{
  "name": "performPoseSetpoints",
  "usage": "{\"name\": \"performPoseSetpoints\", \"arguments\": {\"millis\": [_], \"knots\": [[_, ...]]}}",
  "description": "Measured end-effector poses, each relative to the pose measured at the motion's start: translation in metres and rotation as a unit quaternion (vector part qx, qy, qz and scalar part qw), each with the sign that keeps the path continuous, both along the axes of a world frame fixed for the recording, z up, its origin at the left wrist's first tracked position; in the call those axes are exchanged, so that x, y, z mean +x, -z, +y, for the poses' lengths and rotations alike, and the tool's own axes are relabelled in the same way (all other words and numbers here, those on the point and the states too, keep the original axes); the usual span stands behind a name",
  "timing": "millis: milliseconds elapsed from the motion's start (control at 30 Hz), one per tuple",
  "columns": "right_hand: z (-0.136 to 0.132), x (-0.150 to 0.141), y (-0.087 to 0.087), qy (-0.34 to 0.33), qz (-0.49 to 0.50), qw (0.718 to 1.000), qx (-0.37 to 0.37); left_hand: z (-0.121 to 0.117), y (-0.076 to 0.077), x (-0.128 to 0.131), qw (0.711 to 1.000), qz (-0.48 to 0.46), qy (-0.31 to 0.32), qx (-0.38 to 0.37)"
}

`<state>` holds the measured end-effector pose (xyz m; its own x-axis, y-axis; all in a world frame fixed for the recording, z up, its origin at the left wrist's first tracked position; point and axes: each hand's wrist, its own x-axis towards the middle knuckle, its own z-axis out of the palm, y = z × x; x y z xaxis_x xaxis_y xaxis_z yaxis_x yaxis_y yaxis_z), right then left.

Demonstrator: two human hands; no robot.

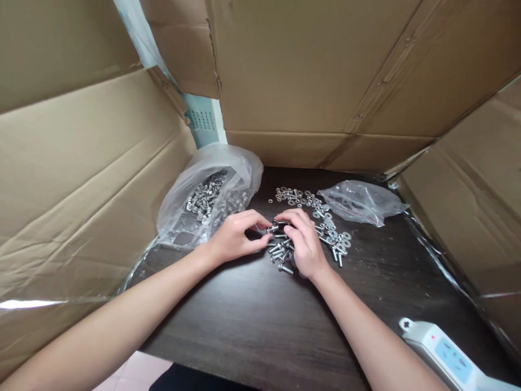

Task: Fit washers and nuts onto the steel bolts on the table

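Note:
My left hand (239,234) is closed, its thumb and forefinger around a small silver bolt (272,230). Facing it, my right hand (304,244) has its fingers curled in over the hardware; a small metal piece shows at its fingertips, too small to name. Beneath and between both hands lies a pile of loose silver bolts (277,251), partly covered by the right hand. To the right of that hand, more bolts (338,254) lie mixed with flat washers (346,237).
Behind the left hand an open clear plastic bag (244,160) holds many small metal fasteners (204,198). A flattened clear bag (362,201) lies at the back right. Nuts and washers (291,195) are scattered behind. Cardboard walls (325,70) enclose the dark table (244,326); a power strip (443,353) sits front right.

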<state>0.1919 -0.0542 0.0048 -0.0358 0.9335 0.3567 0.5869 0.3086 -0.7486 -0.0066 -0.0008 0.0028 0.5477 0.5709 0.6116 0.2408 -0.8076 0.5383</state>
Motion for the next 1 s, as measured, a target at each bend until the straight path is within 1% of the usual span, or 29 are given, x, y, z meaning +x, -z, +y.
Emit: {"name": "performPoseSetpoints", "arguments": {"millis": [100, 233, 367, 467, 567, 733, 833, 967, 1000], "knots": [[0.0, -0.0004, -0.001, -0.01, -0.006, 1.0, -0.005, -0.0001, -0.0001, 0.0001, 1.0, -0.001, 0.009, -0.004], [0.0004, -0.0009, -0.0012, -0.01, 0.012, 1.0, 0.005, 0.0, 0.0001, 0.0002, 1.0, -0.003, 0.018, -0.008], [0.0001, -0.0018, -0.0012, -0.014, -0.019, 1.0, -0.002, -0.0006, 0.0, 0.0002, 1.0, -0.003, 0.022, -0.01], [-0.0006, -0.0026, -0.002, -0.003, -0.012, 1.0, 0.001, -0.0009, -0.0002, 0.0002, 1.0, -0.004, 0.023, -0.011], [-0.0015, -0.0032, -0.0024, -0.012, -0.017, 1.0, 0.009, -0.0006, 0.0002, -0.0001, 1.0, 0.0, 0.023, -0.011], [-0.0031, -0.004, -0.0009, -0.003, -0.023, 0.999, 0.042, -0.0001, 0.0012, -0.0006, 1.0, 0.008, 0.018, -0.022], [-0.0041, -0.0039, -0.0011, -0.01, -0.057, 0.997, 0.052, 0.0, 0.0013, -0.0005, 1.0, 0.009, 0.015, -0.02], [-0.005, -0.0029, -0.0021, 0.016, -0.064, 0.993, 0.094, -0.0008, -0.0003, -0.0004, 1.0, 0.002, 0.014, -0.02], [-0.0051, -0.0028, -0.0018, 0.006, -0.072, 0.993, 0.091, -0.0012, -0.0008, -0.0005, 1.0, 0.001, 0.013, -0.022]]}}
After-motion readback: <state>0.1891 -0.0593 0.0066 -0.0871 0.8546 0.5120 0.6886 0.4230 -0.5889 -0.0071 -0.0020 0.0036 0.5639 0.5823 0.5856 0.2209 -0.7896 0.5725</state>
